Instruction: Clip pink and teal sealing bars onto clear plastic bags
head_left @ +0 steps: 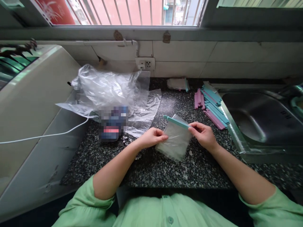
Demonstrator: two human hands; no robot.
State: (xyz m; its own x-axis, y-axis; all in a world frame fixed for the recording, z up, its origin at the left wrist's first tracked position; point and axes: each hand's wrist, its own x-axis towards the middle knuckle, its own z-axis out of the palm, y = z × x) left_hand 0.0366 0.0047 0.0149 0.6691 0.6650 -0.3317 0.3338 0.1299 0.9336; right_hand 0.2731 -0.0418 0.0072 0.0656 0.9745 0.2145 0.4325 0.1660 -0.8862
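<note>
Just above the dark speckled counter, a small clear plastic bag (175, 143) is held between my two hands. A teal bag sealing clip (177, 121) lies across its upper edge, slanting down to the right. My left hand (152, 137) is closed in a pinch on the bag's left side. With thumb and fingers closed, my right hand (204, 136) grips the clip's right end at the bag's corner. Whether the clip is fully fastened cannot be made out. Teal clips (214, 108) and pink clips (199, 99) lie piled beyond my right hand.
A heap of clear plastic bags (106, 88) covers the back left, with a blurred-out object (113, 123) before it. At the back lies another clipped bag (177, 84). A steel sink (239, 148) is on the right. A white cable (47, 137) crosses at left.
</note>
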